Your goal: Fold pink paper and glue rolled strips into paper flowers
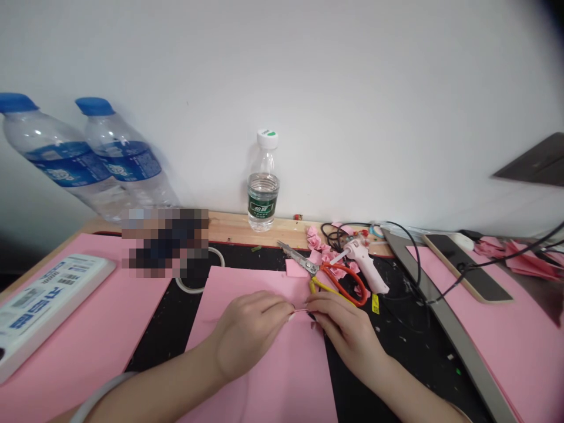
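Between my two hands a thin pink strip, seemingly paper seen edge-on, is stretched level above a sheet of pink paper. My left hand pinches its left end with thumb and fingertips. At the other end my right hand pinches it the same way, fingers bent. Just beyond my right hand lie scissors with red and yellow handles, blades spread and pointing to the back left. Yellow handle parts are partly hidden by my right hand.
A pale pink glue gun and crumpled pink paper lie behind the scissors. A small water bottle stands by the wall. Two large bottles lean at left. A white box, a phone and black cables flank the mat.
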`<state>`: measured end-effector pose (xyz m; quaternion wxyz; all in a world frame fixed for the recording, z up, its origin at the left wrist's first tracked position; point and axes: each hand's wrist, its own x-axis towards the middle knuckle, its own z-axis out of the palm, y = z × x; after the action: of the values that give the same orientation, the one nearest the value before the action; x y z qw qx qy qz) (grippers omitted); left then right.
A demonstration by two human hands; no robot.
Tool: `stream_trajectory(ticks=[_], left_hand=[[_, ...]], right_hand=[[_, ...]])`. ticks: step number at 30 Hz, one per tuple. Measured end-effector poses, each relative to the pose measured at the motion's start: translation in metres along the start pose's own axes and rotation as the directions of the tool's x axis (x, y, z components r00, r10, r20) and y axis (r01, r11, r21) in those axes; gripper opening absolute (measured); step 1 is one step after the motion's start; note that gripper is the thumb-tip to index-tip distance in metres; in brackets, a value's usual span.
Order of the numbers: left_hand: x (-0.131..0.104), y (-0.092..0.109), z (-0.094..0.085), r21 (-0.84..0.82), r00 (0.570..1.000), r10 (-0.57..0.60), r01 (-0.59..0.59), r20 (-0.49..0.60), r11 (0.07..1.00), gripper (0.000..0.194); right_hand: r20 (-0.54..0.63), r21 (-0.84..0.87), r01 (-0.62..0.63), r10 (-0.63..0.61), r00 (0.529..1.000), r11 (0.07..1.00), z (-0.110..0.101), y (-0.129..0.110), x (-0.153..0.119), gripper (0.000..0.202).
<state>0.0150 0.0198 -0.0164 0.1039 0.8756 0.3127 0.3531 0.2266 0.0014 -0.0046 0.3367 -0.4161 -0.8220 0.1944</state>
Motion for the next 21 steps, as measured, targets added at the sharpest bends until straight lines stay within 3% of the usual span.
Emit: stream_trajectory(ticks=[21], left_hand=[[-0.0007, 0.0021, 0.0021, -0.038, 0.999, -0.004, 0.005, 0.034, 0.999, 0.024]], right_hand=[[0.025, 0.035, -0.008, 0.007, 1.000, 0.999, 0.0016, -0.0005, 0.0001, 0.025]])
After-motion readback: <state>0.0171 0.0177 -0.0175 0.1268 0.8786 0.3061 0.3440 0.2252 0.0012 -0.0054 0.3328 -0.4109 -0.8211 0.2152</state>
